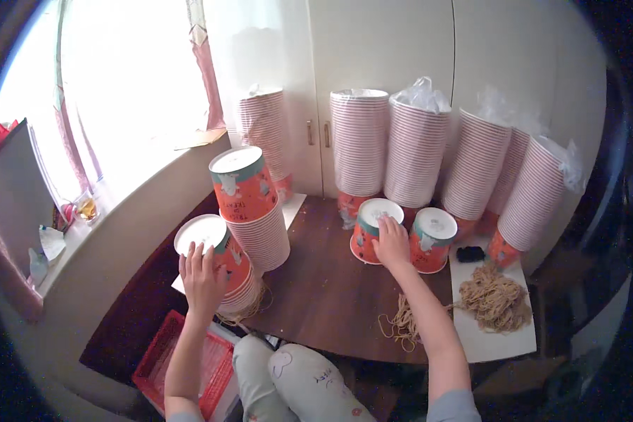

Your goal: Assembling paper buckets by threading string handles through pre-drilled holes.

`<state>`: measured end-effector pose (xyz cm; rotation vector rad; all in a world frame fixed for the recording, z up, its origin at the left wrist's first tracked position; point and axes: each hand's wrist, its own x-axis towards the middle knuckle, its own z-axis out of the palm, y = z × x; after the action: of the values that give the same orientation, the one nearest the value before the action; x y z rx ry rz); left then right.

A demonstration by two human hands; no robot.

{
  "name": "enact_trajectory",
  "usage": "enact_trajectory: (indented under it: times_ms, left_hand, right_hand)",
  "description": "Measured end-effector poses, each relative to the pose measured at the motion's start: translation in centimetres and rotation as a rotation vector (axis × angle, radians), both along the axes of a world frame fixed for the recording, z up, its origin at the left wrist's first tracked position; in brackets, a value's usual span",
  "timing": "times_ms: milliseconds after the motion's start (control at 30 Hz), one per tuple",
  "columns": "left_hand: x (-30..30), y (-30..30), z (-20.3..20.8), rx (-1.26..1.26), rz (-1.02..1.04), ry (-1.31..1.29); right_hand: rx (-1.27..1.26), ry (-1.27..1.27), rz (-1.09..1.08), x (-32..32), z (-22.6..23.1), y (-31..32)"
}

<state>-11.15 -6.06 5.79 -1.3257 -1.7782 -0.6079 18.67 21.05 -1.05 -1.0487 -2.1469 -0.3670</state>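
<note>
My left hand point(204, 278) lies with spread fingers against the near side of the top paper bucket point(240, 261) in a short upside-down stack at the left. Printed orange and green, that bucket has a white base facing up. My right hand point(392, 243) rests, fingers extended, on the upturned base of a single paper bucket point(364, 238) at the table's middle. Another upside-down bucket point(432, 245) stands just right of it. Behind my left hand rises a taller stack of upside-down buckets point(261, 235). My right fingertips show only in part.
Tall bucket stacks point(359, 144), several wrapped in clear plastic, line the back of the brown table point(323, 295). Tan strings lie in a heap point(496, 299) on a white board at right, with a loose bundle point(404, 325) nearer. A red basket point(162, 352) sits low at left.
</note>
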Motion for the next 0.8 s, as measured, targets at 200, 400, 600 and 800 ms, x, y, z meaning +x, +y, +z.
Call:
enact_trajectory:
  times_ms: [200, 400, 600, 800]
  left_hand:
    - [5.1, 4.5, -0.8, 0.180, -0.475, -0.238]
    - [6.7, 8.0, -5.0, 0.080, -0.710, -0.567]
    - [6.4, 8.3, -7.0, -0.095, -0.896, -0.957]
    - [8.0, 9.0, -7.6, -0.226, -1.300, -1.750]
  right_hand:
    - [-0.217, -0.054, 0.002, 0.6, 0.5, 1.5]
    - [-0.291, 0.173, 0.153, 1.1, 2.4, 0.0]
    - [-1.340, 1.133, 0.715, 3.5, 5.9, -2.8]
    - [-1.646, 1.313, 0.589, 4.5, 0.4, -4.8]
